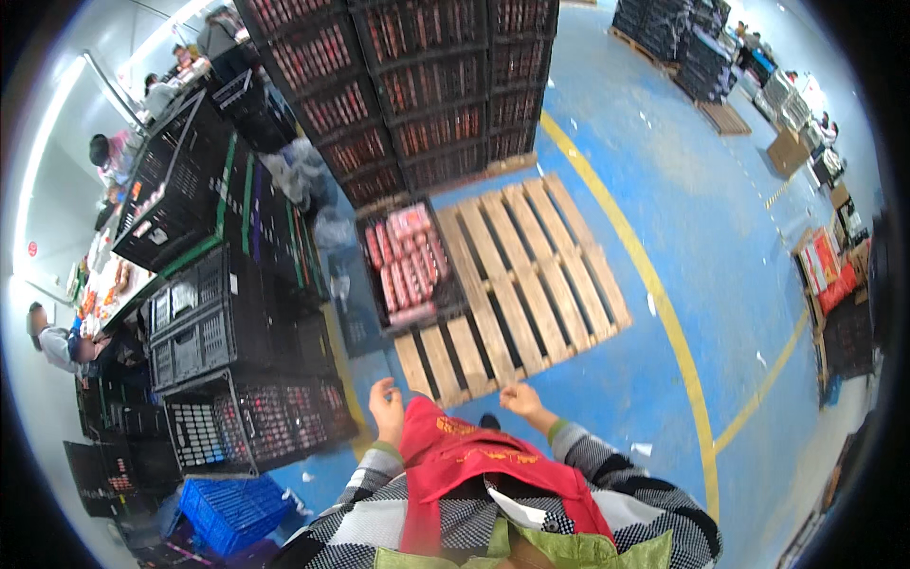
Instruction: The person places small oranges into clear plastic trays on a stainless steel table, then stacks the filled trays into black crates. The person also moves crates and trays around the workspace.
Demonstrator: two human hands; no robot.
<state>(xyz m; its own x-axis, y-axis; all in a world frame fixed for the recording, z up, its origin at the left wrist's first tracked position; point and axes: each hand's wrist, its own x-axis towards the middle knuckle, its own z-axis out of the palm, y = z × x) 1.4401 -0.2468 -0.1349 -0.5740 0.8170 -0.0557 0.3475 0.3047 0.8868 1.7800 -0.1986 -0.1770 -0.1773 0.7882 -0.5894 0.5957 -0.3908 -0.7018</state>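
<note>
My left hand (386, 410) is in front of my body with its fingers loosely bent and nothing in it. To the right, my right hand (525, 400) hangs near the front edge of a wooden pallet (512, 277), its fingers curled and no object visible in them. On the pallet's left part stands a black plastic crate (458, 288) without a lid. Several red and pink sausage-like packages (409, 267) fill it in rows. Both hands are apart from the crate. A red apron (490, 455) covers my front.
Behind the pallet rises a tall stack of black crates (434, 78) holding red packages. More black crates (249, 419) line the left side, beside a blue crate (234, 508). A yellow floor line (640, 259) curves past on the right. People sit at a work table (106, 284) far left.
</note>
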